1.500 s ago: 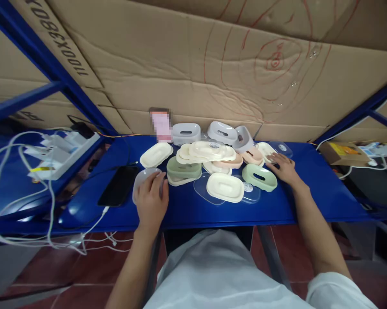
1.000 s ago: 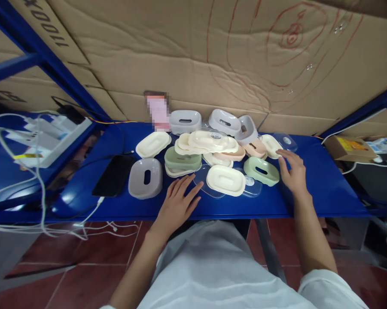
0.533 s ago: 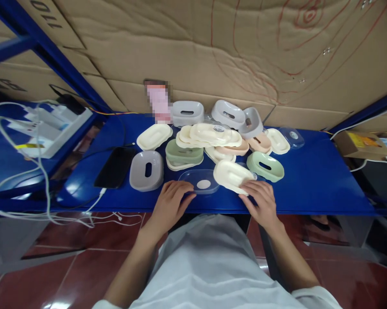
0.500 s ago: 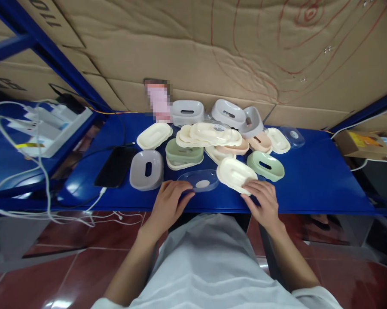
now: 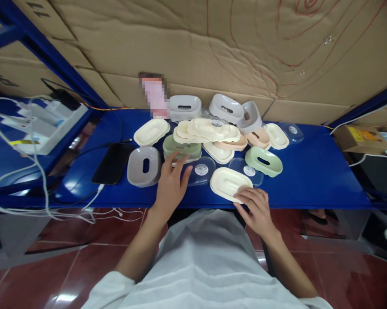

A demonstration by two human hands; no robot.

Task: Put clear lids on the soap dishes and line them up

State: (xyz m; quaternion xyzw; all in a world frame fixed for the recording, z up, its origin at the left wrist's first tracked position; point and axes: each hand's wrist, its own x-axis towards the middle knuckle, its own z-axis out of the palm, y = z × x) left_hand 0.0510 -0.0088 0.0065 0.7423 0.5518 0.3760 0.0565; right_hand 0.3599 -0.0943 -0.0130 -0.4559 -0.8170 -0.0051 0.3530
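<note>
My left hand (image 5: 172,184) reaches over the front of a green soap dish (image 5: 183,148), fingers apart; whether the fingertips touch it I cannot tell. Just right of this hand lies a clear plastic lid (image 5: 200,174) with a round printed label. My right hand (image 5: 254,210) grips the near right end of a cream soap dish tray (image 5: 227,182), thumb below and fingers on top. Behind that tray a second clear lid (image 5: 256,174) is partly covered. Another green soap dish (image 5: 264,161), with a slot in its bottom, sits to the right.
Cream trays (image 5: 212,128) are stacked mid-table among peach dishes (image 5: 257,138). Grey dishes (image 5: 185,109) line the cardboard wall (image 5: 180,51). On the left are a grey dish (image 5: 144,167), a phone (image 5: 112,163) on a cable and a power strip (image 5: 64,128). A cardboard box (image 5: 362,139) stands right.
My left hand has moved forward from the clear lid to the green dish. That lid now lies farther back, printed label showing. My right hand brought the cream tray closer, uncovering another lid.
</note>
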